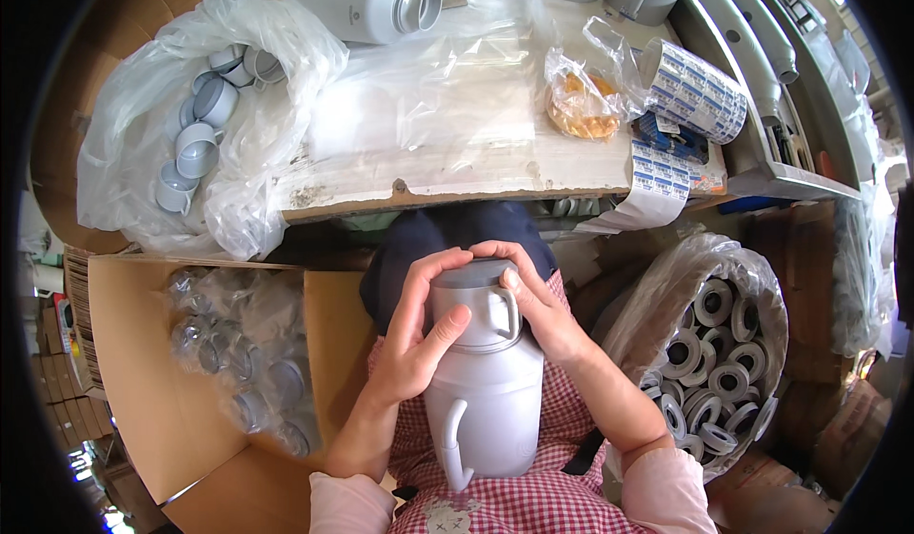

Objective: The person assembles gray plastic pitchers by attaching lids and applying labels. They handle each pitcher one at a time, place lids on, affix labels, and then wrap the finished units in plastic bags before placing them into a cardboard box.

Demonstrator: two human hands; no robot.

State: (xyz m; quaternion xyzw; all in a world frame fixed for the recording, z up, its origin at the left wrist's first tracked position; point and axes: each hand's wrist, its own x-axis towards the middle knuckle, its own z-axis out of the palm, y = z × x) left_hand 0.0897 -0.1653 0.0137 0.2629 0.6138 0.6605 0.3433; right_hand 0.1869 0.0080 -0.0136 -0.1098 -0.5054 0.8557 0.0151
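Note:
A light grey vacuum jug [497,405] with a side handle rests in my lap, tilted, its top away from me. On its top sits a grey cup lid [468,313] with a small loop handle and a darker top face. My left hand [415,329] is wrapped round the cup's left side, thumb along the front. Round the right side curls my right hand [541,313], its thumb close to the loop handle. The fingertips of both hands meet at the cup's far edge. What lies under the cup is hidden.
The workbench [419,125] ahead holds a plastic bag of grey cups [197,149], a lying jug [367,6], a label roll [693,90] and bagged food [583,104]. An open cardboard box [157,363] stands left; a lined container of ring-shaped parts [729,382] stands right.

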